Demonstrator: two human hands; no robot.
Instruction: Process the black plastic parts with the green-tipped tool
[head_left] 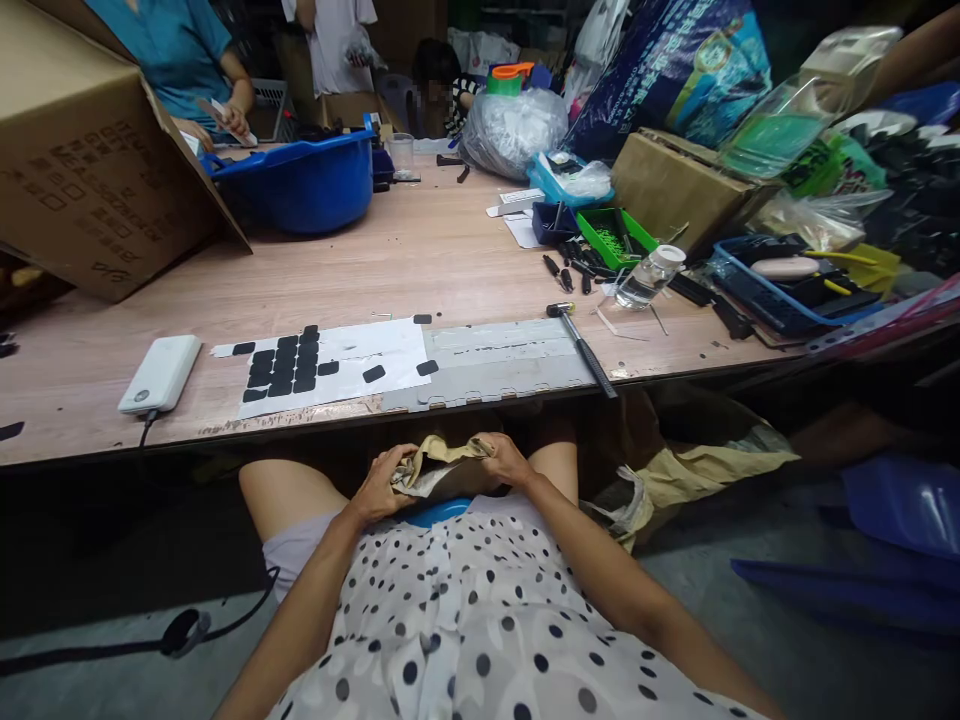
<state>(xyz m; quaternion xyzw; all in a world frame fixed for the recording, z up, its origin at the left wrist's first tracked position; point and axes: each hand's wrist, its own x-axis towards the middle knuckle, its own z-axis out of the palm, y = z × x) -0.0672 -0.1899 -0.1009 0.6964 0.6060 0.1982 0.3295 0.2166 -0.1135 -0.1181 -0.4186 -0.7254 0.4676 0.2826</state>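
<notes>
Below the table edge, over my lap, both hands grip a crumpled beige bag. My left hand is closed on its left side. My right hand is closed on its right end. A blue object shows just beneath the bag. On the table in front of me lies a white sheet with several black pads stuck on it, next to a grey foam mat. A hammer rests across the mat's right end.
A white power bank lies at the left, a large cardboard box behind it. A blue basin, a plastic bottle, green tray, boxes and bags crowd the far and right side. Other people sit at the far end.
</notes>
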